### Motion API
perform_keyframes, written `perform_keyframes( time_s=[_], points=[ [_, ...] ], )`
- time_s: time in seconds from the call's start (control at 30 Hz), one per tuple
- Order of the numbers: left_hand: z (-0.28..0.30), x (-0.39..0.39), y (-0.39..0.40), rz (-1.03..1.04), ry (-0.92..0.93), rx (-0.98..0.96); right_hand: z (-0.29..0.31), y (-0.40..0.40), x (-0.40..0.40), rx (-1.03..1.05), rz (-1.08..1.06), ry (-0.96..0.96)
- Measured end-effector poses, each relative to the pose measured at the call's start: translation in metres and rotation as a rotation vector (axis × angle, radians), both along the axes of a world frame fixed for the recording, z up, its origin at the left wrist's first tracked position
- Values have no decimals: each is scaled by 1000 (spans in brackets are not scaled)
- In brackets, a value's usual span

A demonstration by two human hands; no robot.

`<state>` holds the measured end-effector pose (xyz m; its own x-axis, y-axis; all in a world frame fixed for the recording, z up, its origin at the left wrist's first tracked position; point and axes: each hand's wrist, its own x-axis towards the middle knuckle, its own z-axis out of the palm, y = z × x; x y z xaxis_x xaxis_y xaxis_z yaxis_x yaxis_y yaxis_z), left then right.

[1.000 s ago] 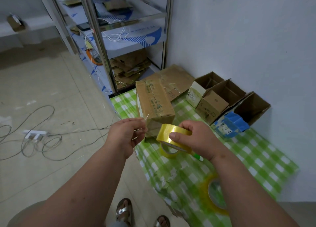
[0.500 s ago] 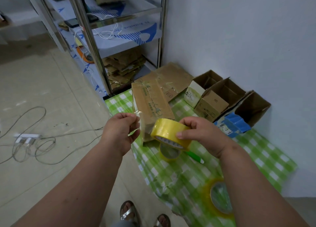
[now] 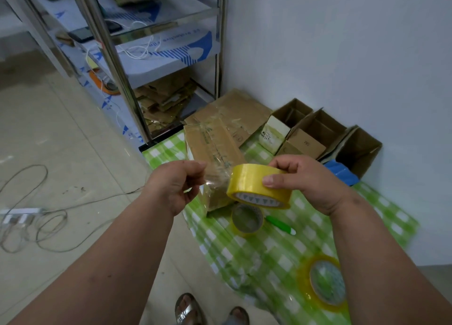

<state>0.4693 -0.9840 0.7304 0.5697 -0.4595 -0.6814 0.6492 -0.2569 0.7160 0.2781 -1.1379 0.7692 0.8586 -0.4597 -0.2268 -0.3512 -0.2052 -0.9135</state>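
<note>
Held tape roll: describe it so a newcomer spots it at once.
Find the green checked cloth by the white wall. Above it, in front of the taped box, the right hand grips a yellow tape roll while the left hand pinches its clear end. The other two rolls lie flat on the cloth; this one is in the air.

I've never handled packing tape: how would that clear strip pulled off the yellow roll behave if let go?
Probably floppy: the thin clear tape strip looks wrinkled between the left hand and the round yellow tape roll in the right hand. Likely almost weightless, being see-through thin. Being glossy tape, it may stick to itself.
</note>
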Motion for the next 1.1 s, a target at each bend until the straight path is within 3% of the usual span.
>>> perform_keyframes(
  time_s=[0.23,0.5,0.67,1.1],
  points=[
    [-2,-2,-5,37,-252,55,-3,-23,5,43,-4,-12],
    [-4,-16,-8,171,-222,46,5,-55,16,-66,58,11],
    [-11,-16,-4,314,-216,73,3,-80,19,-298,80,117],
    [-34,-35,-3,334,-353,190,-31,-108,47,-537,239,346]
  ],
)
